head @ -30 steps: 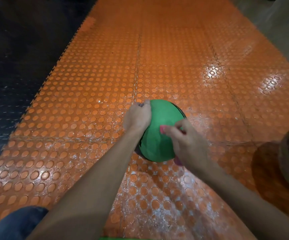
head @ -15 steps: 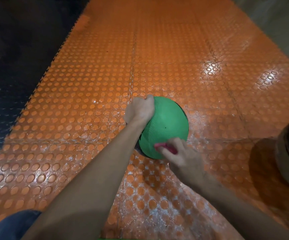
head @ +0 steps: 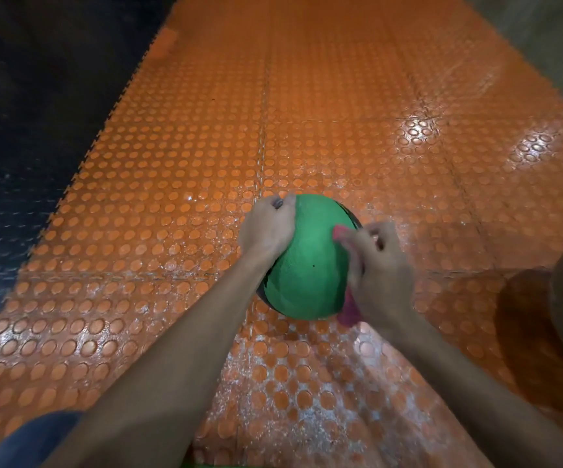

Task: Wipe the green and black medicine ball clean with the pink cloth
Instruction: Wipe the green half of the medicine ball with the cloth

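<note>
Head view: your left hand [head: 266, 228] curled its grip over the upper-left of the medicine ball [head: 310, 261] on the orange floor [head: 189, 163]; your right hand [head: 378, 265] bunched the pink cloth [head: 347, 314] in its grip against the ball's right flank, the bare green face lying leftward.

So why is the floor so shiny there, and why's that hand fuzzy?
Head view: light glares off the glossy mat at upper right; the right hand, gripping the cloth on the ball, is motion-blurred; the far left is dark.
</note>
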A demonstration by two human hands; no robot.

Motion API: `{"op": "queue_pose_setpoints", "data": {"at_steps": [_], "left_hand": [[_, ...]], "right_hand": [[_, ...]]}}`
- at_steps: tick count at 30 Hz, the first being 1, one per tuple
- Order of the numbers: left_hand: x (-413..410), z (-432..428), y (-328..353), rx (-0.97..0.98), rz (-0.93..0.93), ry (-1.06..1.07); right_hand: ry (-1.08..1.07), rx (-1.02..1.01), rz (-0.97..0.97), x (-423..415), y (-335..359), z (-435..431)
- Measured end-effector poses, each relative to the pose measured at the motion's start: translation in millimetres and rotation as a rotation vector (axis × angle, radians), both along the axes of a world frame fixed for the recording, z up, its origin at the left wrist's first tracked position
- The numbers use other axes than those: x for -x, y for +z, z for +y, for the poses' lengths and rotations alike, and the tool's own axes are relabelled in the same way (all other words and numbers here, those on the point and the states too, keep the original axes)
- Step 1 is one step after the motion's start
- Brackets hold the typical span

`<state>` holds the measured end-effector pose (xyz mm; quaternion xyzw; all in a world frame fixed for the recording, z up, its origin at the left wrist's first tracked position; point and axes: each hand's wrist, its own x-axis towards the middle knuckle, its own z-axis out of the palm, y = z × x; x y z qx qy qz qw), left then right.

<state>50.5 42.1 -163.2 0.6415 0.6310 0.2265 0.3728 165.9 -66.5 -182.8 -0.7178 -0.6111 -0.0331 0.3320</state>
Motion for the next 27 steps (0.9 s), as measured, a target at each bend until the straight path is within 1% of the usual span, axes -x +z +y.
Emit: {"op": "queue_pose_setpoints", "data": {"at_steps": [2, 3, 5, 8, 9, 10, 12, 15, 17, 19, 21, 22, 24, 25, 27], "left_hand": [[4, -5, 0, -0.015, -0.023, -0.022], [6, -7, 0, -0.014, -0.034, -0.022], [9, -6, -1, -0.001, -0.035, -0.007], [11, -3, -2, 0.013, -0.013, -0.008], [12, -5, -2, -0.001, -0.006, -0.024], [13, -7, -3, -0.021, -0.002, -0.047], [16, -13, -5, -0.055, -0.009, -0.078], [23, -23, -7, -0.102, -0.073, -0.105], [31, -33, -8, -0.163, -0.127, -0.131], [41, -42, -14, -0.179, -0.181, -0.14], [53, -44, -18, -0.131, -0.197, -0.165], [56, -44, -14, -0.079, -0.177, -0.194], [56, -47, -4, 0.029, -0.04, -0.222], [52, -49, 0, 0.048, 0.031, -0.209], [41, -60, 5, -0.013, 0.126, -0.154]], "right_hand": [[-0.103, 0.036, 0.132, -19, 16, 31], [-0.107, 0.071, 0.155, -22, 22, 39], [-0.048, 0.084, 0.131, -14, 23, 37], [0.09, -0.04, 0.112, 18, 20, -2], [0.136, -0.077, 0.075, 24, 17, -13], [0.144, -0.088, 0.043, 27, 17, -18], [0.109, -0.033, 0.068, 24, 27, -8], [0.022, 0.123, 0.075, 15, 42, 24], [-0.017, 0.19, 0.078, 8, 43, 35], [0.006, 0.162, 0.084, 15, 43, 23], [0.079, 0.099, 0.036, 36, 41, -4], [0.121, 0.069, -0.003, 45, 39, -18], [0.191, 0.023, -0.073, 55, 29, -39], [0.224, 0.027, -0.099, 56, 24, -46], [0.28, 0.087, -0.126, 58, 20, -61]]}}
